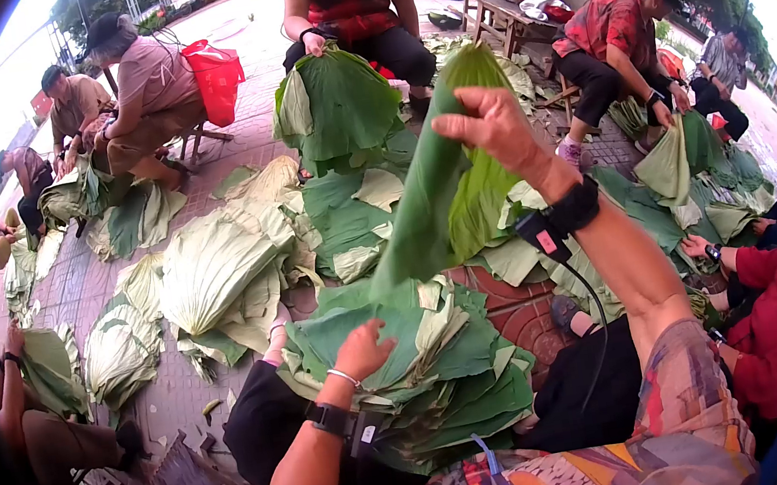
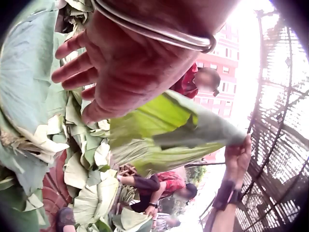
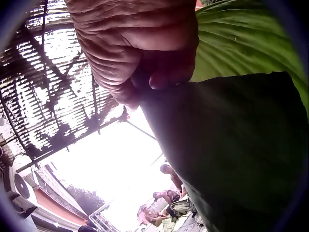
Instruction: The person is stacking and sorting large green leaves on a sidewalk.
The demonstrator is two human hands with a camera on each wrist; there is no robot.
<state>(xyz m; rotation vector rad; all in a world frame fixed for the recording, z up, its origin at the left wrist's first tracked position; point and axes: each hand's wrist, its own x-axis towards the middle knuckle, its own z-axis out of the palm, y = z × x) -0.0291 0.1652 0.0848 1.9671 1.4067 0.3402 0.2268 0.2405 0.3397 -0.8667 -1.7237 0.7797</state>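
Note:
My right hand [image 1: 502,132] is raised and pinches a large green lotus leaf [image 1: 421,194] by its upper edge; the leaf hangs down, folded over. In the right wrist view, thumb and fingers curl onto the edge of that lotus leaf [image 3: 227,145]. My left hand [image 1: 362,352] is held over a pile of stacked lotus leaves [image 1: 470,379] at my lap, holding nothing. The left wrist view shows this left hand [image 2: 130,63] with fingers spread and straight, the raised leaf [image 2: 169,128] beyond it.
Large heaps of pale, drying leaves [image 1: 225,264] cover the paving ahead and to the left. A person opposite holds a green leaf bundle [image 1: 340,97]. Other people sit at both sides with leaves. A low woven stool [image 1: 190,484] stands at lower left.

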